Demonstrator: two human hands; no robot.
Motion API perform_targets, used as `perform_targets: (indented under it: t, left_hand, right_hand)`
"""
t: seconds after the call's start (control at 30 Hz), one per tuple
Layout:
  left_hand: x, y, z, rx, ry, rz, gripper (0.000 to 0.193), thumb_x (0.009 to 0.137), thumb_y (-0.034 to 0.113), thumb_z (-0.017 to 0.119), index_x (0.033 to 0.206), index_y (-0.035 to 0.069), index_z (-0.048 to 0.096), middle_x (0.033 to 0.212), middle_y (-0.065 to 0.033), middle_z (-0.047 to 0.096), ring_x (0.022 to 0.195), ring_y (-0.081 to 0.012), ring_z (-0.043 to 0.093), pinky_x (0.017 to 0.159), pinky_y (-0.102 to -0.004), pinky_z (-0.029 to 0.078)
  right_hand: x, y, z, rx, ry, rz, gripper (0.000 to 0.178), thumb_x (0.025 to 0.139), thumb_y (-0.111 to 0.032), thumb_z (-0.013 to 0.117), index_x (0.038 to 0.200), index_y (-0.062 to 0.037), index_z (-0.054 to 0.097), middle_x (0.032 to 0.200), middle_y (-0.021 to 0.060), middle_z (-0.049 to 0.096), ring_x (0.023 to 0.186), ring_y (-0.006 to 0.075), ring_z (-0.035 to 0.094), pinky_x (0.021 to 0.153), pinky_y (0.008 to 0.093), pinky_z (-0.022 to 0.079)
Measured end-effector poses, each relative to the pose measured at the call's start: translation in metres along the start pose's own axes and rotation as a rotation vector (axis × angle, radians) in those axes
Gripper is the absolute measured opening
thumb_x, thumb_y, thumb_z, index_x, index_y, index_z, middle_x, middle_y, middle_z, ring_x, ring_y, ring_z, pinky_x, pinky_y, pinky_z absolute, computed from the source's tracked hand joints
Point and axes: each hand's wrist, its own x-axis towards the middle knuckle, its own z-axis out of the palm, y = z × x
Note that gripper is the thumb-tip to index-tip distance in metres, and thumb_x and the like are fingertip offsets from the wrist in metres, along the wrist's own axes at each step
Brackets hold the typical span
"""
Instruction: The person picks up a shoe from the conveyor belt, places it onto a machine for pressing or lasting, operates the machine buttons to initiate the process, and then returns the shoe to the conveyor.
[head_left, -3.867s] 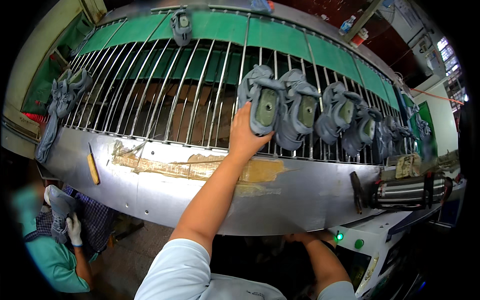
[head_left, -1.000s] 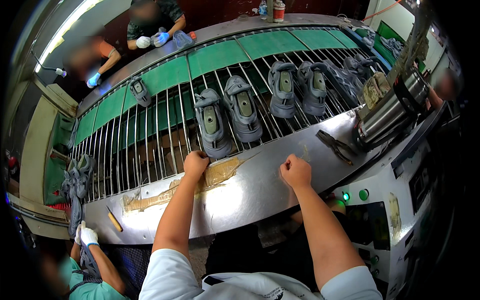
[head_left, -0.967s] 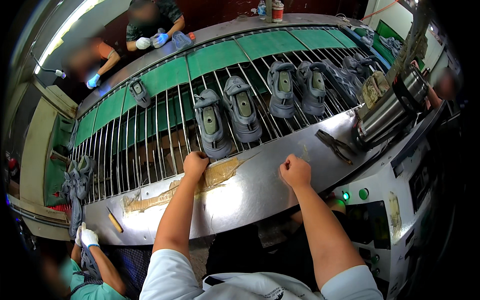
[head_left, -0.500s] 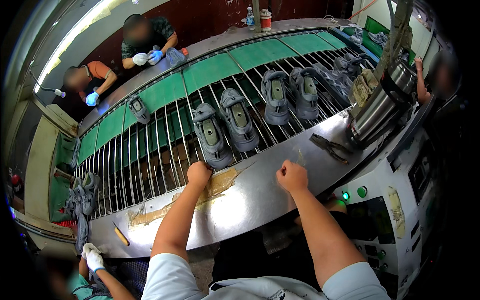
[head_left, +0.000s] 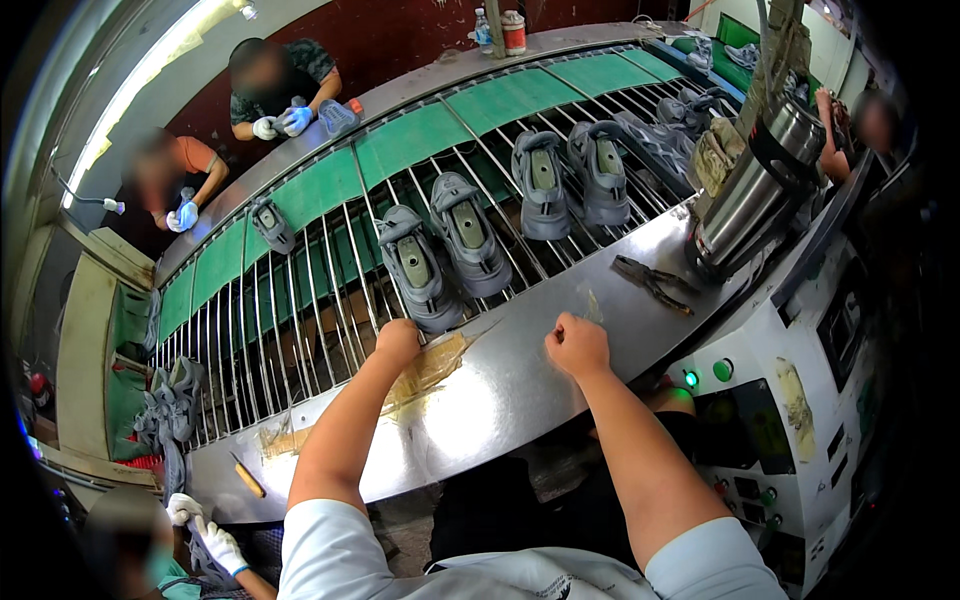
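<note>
Loosely fisted, my left hand rests at the metal table's inner edge, beside the rods and just below a grey sneaker. My right hand is curled closed over the bare steel table, left of dark pliers. Nothing shows in either fist. A second grey sneaker stands beside the first on the rod conveyor. Farther right is another pair, a left sneaker and a right sneaker, with pale insoles showing.
A steel thermos stands right, above a control panel with green buttons. Brown tape and a yellow-handled awl-like tool lie on the table. More sneakers are heaped left. Two gloved co-workers sit opposite; another person's gloved hands are lower left.
The view has shifted slightly; my two hands stay closed in nearly the same places. At lower left the co-worker's gloved hands have moved apart. The hands of the people opposite have shifted a little.
</note>
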Motion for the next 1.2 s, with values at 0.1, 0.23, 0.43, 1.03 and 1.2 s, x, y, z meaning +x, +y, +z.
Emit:
perform_targets:
  t: [0.1, 0.23, 0.43, 1.03, 1.2]
  left_hand:
    - [-0.008, -0.003, -0.007, -0.346, -0.062, -0.181, 0.016, 0.078, 0.012, 0.056, 0.085, 0.002, 0.067, 0.09, -0.0195, 0.066, 0.089, -0.0387, 0.062, 0.079, -0.045, 0.05]
    - [-0.022, -0.009, 0.003, -0.448, 0.116, -0.161, 0.017, 0.082, 0.01, 0.054, 0.092, -0.001, 0.064, 0.092, -0.0216, 0.065, 0.089, -0.0401, 0.061, 0.079, -0.0445, 0.049]
    - [-0.028, -0.008, 0.008, -0.61, 0.214, -0.185, 0.016, 0.091, 0.012, 0.053, 0.095, -0.002, 0.059, 0.087, -0.0198, 0.062, 0.081, -0.0349, 0.059, 0.075, -0.0403, 0.047]
    - [-0.029, 0.006, 0.015, -0.662, 0.672, -0.425, 0.032, 0.094, 0.025, 0.058, 0.08, -0.003, 0.057, 0.066, -0.0179, 0.058, 0.058, -0.0298, 0.052, 0.059, -0.0401, 0.044]
    - [-0.029, 0.006, 0.008, -0.682, 0.649, -0.432, 0.028, 0.087, 0.027, 0.067, 0.091, -0.001, 0.065, 0.075, -0.0158, 0.065, 0.065, -0.0249, 0.059, 0.065, -0.037, 0.048]
  right_hand:
    - [0.0, 0.0, 0.0, 0.001, 0.029, -0.005, 0.014, 0.072, -0.016, 0.063, 0.072, -0.0087, 0.052, 0.065, 0.0101, 0.059, 0.06, 0.0329, 0.059, 0.054, 0.0441, 0.047]
    - [0.0, 0.0, 0.001, -0.002, 0.026, 0.002, 0.014, 0.072, -0.017, 0.063, 0.072, -0.0088, 0.052, 0.065, 0.0098, 0.059, 0.061, 0.0326, 0.059, 0.054, 0.0442, 0.047]
    - [0.002, -0.003, -0.003, 0.027, 0.013, 0.006, 0.014, 0.072, -0.017, 0.064, 0.071, -0.0092, 0.052, 0.065, 0.0086, 0.06, 0.061, 0.0319, 0.059, 0.055, 0.0435, 0.048]
    - [0.002, -0.01, -0.014, -0.029, -0.118, 0.132, 0.015, 0.075, -0.022, 0.061, 0.077, -0.0083, 0.056, 0.075, 0.013, 0.064, 0.072, 0.035, 0.062, 0.063, 0.0474, 0.05]
    - [-0.009, -0.002, -0.011, 0.086, -0.059, 0.042, 0.013, 0.075, -0.021, 0.063, 0.077, -0.0089, 0.058, 0.076, 0.011, 0.063, 0.072, 0.033, 0.061, 0.064, 0.0449, 0.048]
